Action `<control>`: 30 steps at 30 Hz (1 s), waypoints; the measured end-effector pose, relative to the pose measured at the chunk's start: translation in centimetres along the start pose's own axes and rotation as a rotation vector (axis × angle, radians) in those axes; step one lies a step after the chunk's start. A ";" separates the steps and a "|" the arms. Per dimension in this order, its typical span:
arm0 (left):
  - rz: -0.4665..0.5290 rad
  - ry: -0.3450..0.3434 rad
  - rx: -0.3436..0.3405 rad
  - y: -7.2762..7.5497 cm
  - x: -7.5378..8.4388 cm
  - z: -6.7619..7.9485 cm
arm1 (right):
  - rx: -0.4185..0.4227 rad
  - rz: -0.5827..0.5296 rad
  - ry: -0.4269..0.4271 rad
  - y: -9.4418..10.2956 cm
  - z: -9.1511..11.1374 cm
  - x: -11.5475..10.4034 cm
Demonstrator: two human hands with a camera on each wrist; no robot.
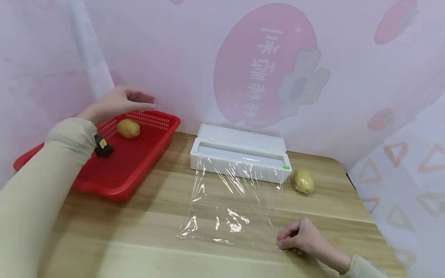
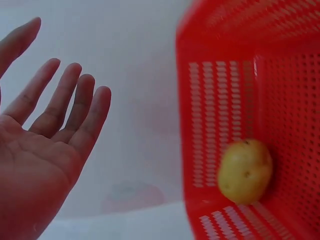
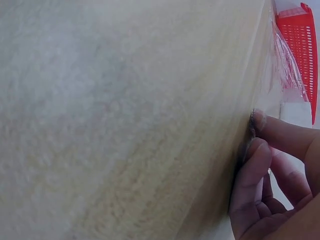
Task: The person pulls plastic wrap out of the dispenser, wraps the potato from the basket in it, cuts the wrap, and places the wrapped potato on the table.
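Observation:
Clear cling film [image 1: 240, 208] stretches from a white dispenser box [image 1: 240, 170] towards the front of the table. My right hand [image 1: 307, 237] pinches the film's front right corner between thumb and fingers, low over the wood. Above the far part of a red plastic basket [image 1: 121, 191], my left hand [image 1: 126, 101] hovers with nothing in it. In the left wrist view, that hand [image 2: 50, 135] has its fingers extended beside the basket wall. A potato [image 1: 128, 128] lies in the basket under it.
The box's lid [image 1: 241, 139] stands raised behind it, and a small green piece [image 1: 286, 166] sits at its right end. Another potato [image 1: 303, 181], shiny as if wrapped in film, lies right of the box. Behind the wooden table [image 1: 139, 247] hangs a printed pink cloth [image 1: 167, 58].

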State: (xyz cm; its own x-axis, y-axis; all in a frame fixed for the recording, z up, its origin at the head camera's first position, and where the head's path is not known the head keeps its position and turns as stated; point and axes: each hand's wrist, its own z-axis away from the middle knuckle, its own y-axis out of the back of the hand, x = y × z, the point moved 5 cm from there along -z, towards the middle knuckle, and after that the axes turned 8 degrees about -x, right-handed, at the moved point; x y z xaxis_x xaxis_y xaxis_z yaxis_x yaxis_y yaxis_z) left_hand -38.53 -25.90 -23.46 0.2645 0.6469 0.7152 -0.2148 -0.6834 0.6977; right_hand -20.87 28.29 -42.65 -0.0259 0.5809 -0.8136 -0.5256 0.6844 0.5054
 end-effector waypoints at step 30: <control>0.483 0.380 0.163 0.3 -16.3 2.6 | -0.018 -0.047 0.000 -1.6 1.8 -0.2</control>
State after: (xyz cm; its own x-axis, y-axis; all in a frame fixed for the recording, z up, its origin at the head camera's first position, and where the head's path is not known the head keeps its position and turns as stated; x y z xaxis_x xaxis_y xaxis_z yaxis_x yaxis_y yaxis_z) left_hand -40.48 -37.50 -35.02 -0.1852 0.3068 0.9336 -0.0730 -0.9517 0.2983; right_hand -18.45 27.86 -42.76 -0.0003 0.5482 -0.8364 -0.5415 0.7030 0.4610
